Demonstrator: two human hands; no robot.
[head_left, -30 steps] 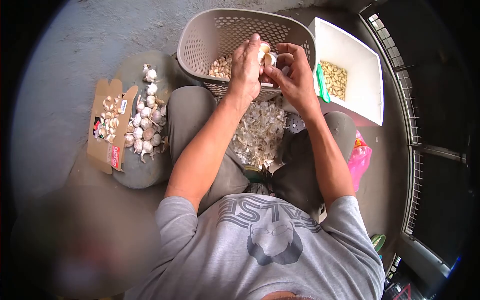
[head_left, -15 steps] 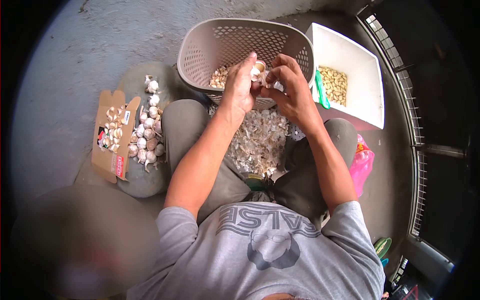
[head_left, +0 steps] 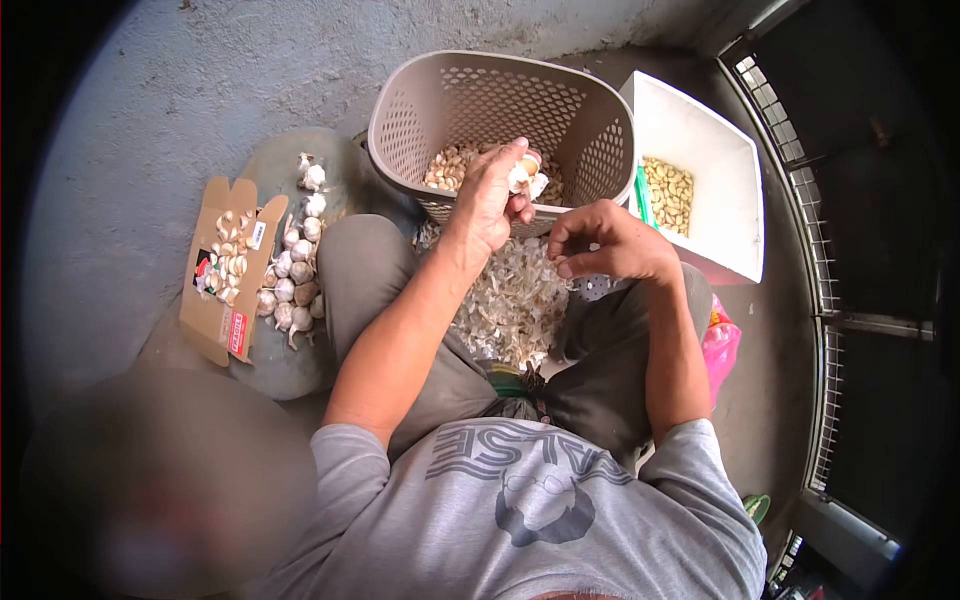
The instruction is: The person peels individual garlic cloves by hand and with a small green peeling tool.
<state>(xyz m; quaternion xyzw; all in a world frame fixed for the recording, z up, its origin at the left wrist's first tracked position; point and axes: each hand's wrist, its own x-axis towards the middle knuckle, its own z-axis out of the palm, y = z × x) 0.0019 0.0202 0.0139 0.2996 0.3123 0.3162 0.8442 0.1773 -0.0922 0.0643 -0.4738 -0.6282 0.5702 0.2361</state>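
My left hand is closed around a partly peeled garlic bulb above the near rim of the beige perforated basket. Loose cloves lie inside that basket. To the right, my right hand hangs over the pile of garlic skins between the legs. Its thumb and fingers curve toward each other with a gap between them, and nothing shows in them.
Whole garlic bulbs rest on a round grey surface at left, beside a cardboard box with cloves. A white box at right holds peeled cloves and a green-handled tool. A pink bag stands near the right knee. A blurred round shape fills the lower left.
My right hand has left the bulb and moved down and right, over the skins. My left hand still holds the bulb, slightly lower in view. The whole view has shifted a little.
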